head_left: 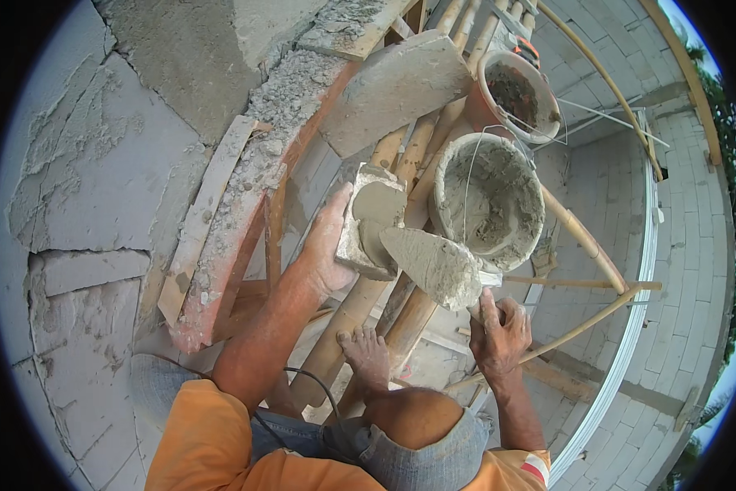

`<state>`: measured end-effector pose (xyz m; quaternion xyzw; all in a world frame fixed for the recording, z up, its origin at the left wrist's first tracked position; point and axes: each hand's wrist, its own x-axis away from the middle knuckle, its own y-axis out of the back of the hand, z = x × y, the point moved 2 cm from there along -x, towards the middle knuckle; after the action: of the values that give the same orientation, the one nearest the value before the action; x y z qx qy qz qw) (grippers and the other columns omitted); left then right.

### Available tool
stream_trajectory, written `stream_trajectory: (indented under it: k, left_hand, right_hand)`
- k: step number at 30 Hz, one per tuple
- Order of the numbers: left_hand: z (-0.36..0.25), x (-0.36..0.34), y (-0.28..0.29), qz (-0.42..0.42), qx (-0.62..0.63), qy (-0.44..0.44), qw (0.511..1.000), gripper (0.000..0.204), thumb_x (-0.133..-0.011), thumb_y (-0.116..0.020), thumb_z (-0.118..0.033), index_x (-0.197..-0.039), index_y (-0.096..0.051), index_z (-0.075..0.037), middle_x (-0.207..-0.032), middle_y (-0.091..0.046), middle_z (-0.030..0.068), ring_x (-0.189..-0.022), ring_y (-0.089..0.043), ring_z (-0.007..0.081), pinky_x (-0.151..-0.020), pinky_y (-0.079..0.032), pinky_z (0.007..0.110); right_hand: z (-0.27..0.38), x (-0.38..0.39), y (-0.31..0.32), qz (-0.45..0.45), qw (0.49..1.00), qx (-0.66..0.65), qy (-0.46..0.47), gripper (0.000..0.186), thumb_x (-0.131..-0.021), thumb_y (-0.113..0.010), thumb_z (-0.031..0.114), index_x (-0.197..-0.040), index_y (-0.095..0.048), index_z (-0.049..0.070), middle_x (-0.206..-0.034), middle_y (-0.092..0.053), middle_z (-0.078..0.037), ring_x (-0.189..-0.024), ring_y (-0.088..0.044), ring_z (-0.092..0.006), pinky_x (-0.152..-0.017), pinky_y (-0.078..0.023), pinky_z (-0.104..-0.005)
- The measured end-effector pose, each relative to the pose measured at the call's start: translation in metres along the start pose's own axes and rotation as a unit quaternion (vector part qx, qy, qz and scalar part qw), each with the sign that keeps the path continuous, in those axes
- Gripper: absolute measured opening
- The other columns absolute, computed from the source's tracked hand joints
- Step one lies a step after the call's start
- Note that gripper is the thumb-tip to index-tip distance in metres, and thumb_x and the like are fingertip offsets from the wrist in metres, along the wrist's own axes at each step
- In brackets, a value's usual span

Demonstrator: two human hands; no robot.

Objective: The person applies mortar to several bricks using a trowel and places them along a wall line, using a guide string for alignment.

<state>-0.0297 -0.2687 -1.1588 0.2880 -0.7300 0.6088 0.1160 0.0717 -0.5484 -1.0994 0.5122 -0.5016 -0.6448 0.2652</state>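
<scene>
My left hand [330, 241] is closed around the side of a small pale block [353, 248], held up over the poles. Wet grey mortar [379, 202] lies on the block's upper face. In my right hand [501, 334], fingers wrapped at its handle end, is a trowel [435, 267] whose blade is coated with mortar. The blade's tip reaches to the mortar on the block. Just beyond the trowel stands a bucket [443, 190] with mortar inside and smeared along its rim; a thin wire handle crosses it.
A second bucket [553, 121] stands farther back. Bamboo poles [345, 315] run beneath, with my bare foot [366, 357] on them. A grey board [397, 92] lies across the poles. Left are a rough concrete ledge [279, 131] and a block wall [98, 188]; another block wall [679, 254] rises right.
</scene>
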Motion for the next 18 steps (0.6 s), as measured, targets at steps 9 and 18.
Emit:
stream_trajectory:
  k: [9, 18]
  left_hand:
    - [0.001, 0.029, -0.028, 0.057, 0.007, 0.069, 0.996, 0.051, -0.106, -0.042, -0.043, -0.139, -0.052, -0.006, -0.126, -0.063, 0.0188, -0.107, -0.068, 0.0288, -0.091, -0.058, 0.048]
    - [0.002, 0.039, -0.042, 0.122, -0.006, 0.121, 0.985, 0.053, -0.108, -0.036, -0.039, -0.143, -0.046, -0.001, -0.124, -0.063, 0.0225, -0.101, -0.071, 0.033, -0.079, -0.063, 0.043]
  right_hand:
    - [-0.027, -0.039, -0.026, -0.051, 0.997, 0.038, 0.032, 0.051, -0.081, -0.072, 0.01, -0.131, -0.066, 0.021, -0.096, -0.057, -0.007, -0.082, -0.06, -0.0231, -0.067, -0.045, -0.0368]
    - [-0.061, -0.039, -0.005, -0.074, 0.992, 0.098, 0.033, 0.049, -0.081, -0.074, 0.009, -0.129, -0.066, 0.019, -0.093, -0.055, -0.007, -0.081, -0.058, -0.0229, -0.067, -0.045, -0.0374]
